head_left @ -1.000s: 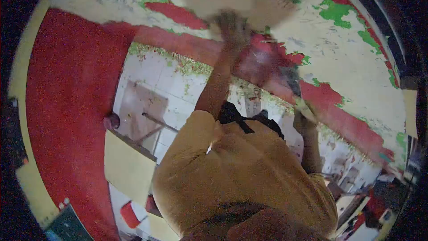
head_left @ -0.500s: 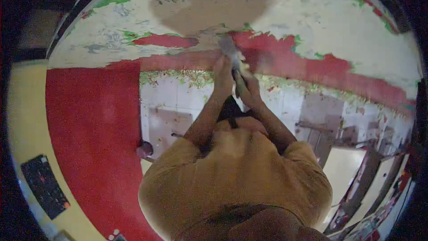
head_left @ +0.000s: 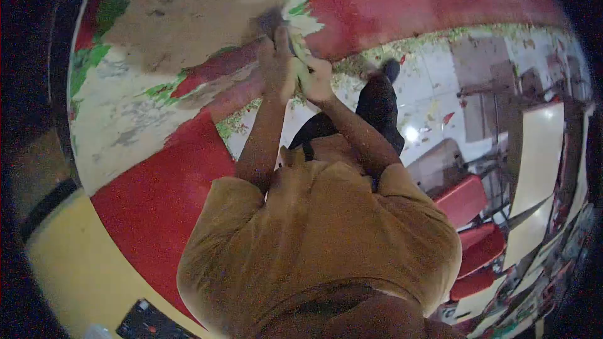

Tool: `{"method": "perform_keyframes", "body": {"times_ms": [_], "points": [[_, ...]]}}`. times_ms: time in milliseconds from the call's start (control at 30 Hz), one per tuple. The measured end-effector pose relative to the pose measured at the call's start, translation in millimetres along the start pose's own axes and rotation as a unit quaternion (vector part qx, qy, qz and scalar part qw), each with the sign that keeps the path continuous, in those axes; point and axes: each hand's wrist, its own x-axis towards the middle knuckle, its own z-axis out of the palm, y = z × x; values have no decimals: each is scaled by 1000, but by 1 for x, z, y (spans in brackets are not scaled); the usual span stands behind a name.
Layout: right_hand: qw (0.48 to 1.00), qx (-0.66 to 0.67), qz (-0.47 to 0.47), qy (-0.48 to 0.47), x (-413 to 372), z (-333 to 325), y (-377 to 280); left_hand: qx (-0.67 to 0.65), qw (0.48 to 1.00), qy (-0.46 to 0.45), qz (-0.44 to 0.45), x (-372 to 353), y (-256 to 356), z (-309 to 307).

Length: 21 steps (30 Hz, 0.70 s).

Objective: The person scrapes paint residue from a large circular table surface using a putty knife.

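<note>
A scraper (head_left: 291, 43), its blade blurred, points up against the wall (head_left: 220, 19), where the paint is torn and patchy. My right hand (head_left: 316, 80) is wrapped round its handle. My left hand (head_left: 274, 66) presses along the scraper's other side with the fingers pointing up the blade; part of its grip is hidden. Around the blade lie bare brownish plaster, pale cream paint with green edges, and a torn red paint patch (head_left: 370, 9) just right of the hands.
Paint flakes (head_left: 355, 66) litter the pale tiled floor (head_left: 433, 75) along the wall's foot. Red chairs (head_left: 465, 204) and cream tabletops (head_left: 537, 150) stand at the right. A red panel (head_left: 169, 207) is at the left, with a black case (head_left: 157, 321) below it.
My view has turned, so wall and floor appear tilted. Both hands and the scraper appear further left and higher. A dark-trousered leg and red chairs have come into sight at the right.
</note>
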Motion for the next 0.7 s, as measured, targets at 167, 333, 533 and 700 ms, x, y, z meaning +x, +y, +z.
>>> {"method": "perform_keyframes", "body": {"times_ms": [167, 333, 533, 700], "points": [[995, -77, -60, 27, 6, -5, 44, 11, 999, 33, 20, 28, -69, -2], [988, -104, -105, 37, -1, -11, 78, -195, 975, -55, -89, 30, -86, 8], [989, -94, -109, 10, 13, -16, 31, -192, 978, -84, -21, 22, -36, 13], [998, -59, -25, -13, 13, -9, 41, -129, 989, -50, -45, 25, -47, 5]]}}
